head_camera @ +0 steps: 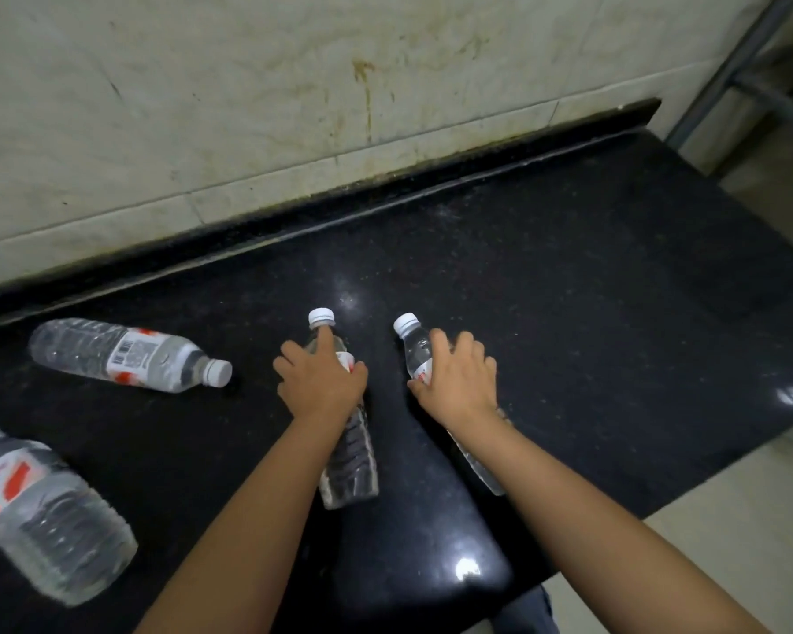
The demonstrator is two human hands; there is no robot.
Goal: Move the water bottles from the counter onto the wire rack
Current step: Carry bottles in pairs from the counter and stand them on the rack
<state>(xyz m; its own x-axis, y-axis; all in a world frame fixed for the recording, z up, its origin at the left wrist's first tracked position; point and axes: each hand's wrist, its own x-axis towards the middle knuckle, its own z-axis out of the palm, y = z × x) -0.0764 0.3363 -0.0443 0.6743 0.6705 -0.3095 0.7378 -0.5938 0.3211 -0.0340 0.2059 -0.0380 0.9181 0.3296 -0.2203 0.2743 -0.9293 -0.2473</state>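
Nearest you, at the front left corner of the counter (568, 267), a filled water bottle (42, 510) lies on its side, cap pointing away from you toward the wall. A second loose bottle (124, 354) lies further back on that side, close to the counter's rear edge, cap pointing right.

Your left hand (321, 382) is curled round a third bottle (351, 455) near the middle of the counter, gripping it at the label, forefinger stretched up toward the cap. Your right hand (458, 377) is wrapped round a fourth bottle (415, 345) just to the right, also at the label band. Whether either bottle is already clear of the counter, you cannot tell from this view.

Judge these as moderately heavy for their size, since they look full. The thin clear plastic will likely give under a hard squeeze, and the ribbed lower body may be slick. Hold at the label band, as you do now, and keep a firm but not crushing grip.

That counter is dark polished stone, glossy, so a bottle on its side could roll. Behind it stands a stained pale tiled wall (294, 107). Beyond the counter's right end, grey metal framing (729, 70) shows, perhaps the rack.
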